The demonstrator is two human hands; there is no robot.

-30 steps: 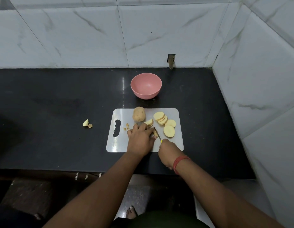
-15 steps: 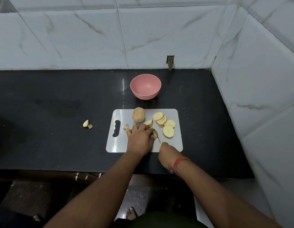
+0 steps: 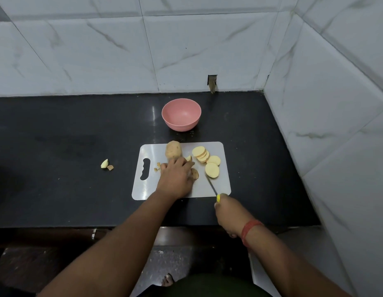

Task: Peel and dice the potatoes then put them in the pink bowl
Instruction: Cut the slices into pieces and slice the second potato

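Observation:
A white cutting board [image 3: 147,189] lies on the black counter. An unpeeled whole potato [image 3: 173,149] stands at its far edge. Several round potato slices [image 3: 205,158] lie on the right part of the board. My left hand [image 3: 175,179] rests over a potato piece [image 3: 194,173] in the board's middle, fingers curled on it. My right hand [image 3: 228,213] grips a yellow-handled knife [image 3: 212,186], whose blade points toward the slices, just right of the piece. The pink bowl [image 3: 181,114] stands empty behind the board.
Two small potato scraps [image 3: 106,164] lie on the counter left of the board. Small bits [image 3: 157,167] lie near the board's handle slot. Tiled walls close the back and right side. The counter's front edge runs just below the board.
My right hand has drawn the knife back and to the right, away from the potato piece. My left hand stays on the piece.

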